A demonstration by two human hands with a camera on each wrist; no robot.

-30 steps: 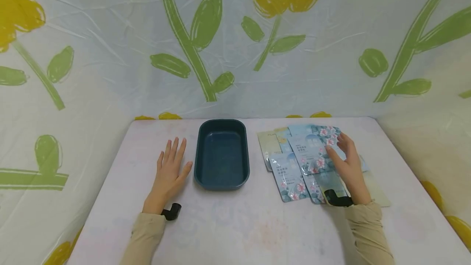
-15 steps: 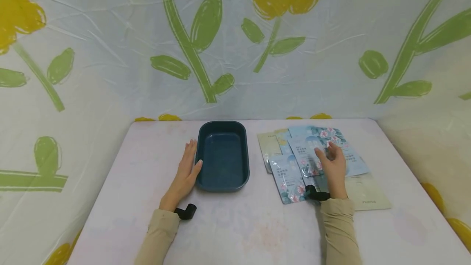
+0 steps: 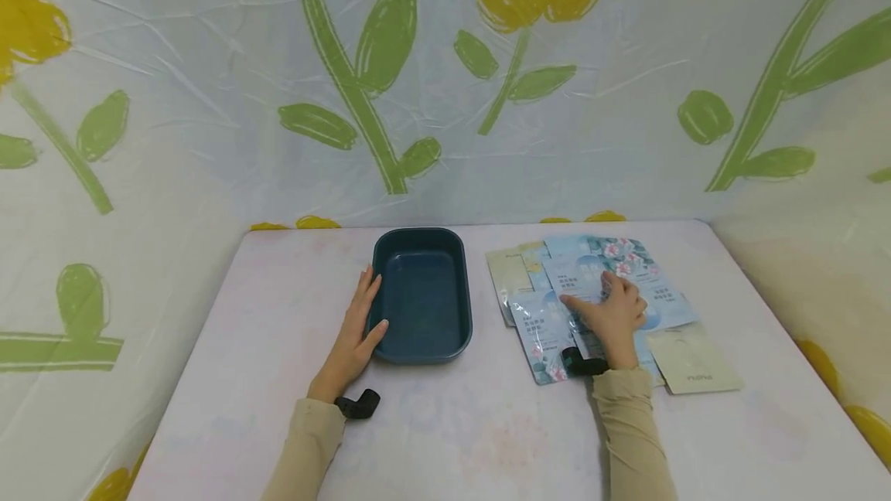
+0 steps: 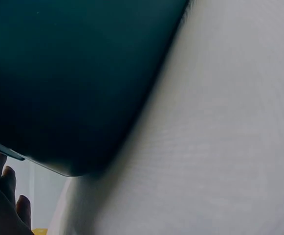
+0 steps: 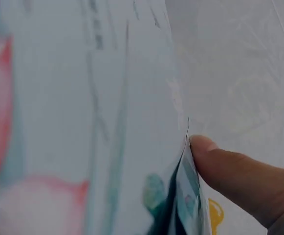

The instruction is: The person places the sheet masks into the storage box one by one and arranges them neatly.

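A dark teal rectangular tray stands left of the table's middle with nothing in it. My left hand rests along its left side, fingers stretched out and fingertips at the rim. In the left wrist view the tray's wall fills the upper left. At right lies a spread of overlapping flat packets, like sheet mask packets. My right hand pinches an upper blue floral packet across its width. In the right wrist view the thumb presses the bent edge of this packet; the other fingers are hidden there.
Another blue packet lies at the pile's front left. Pale green packets stick out at the front right and at the left. The white table meets a flower-printed cloth wall at its back edge.
My left hand has moved right, from the table to the tray's side. The right hand has moved left over the pile and lowered onto the blue packet, pinching it.
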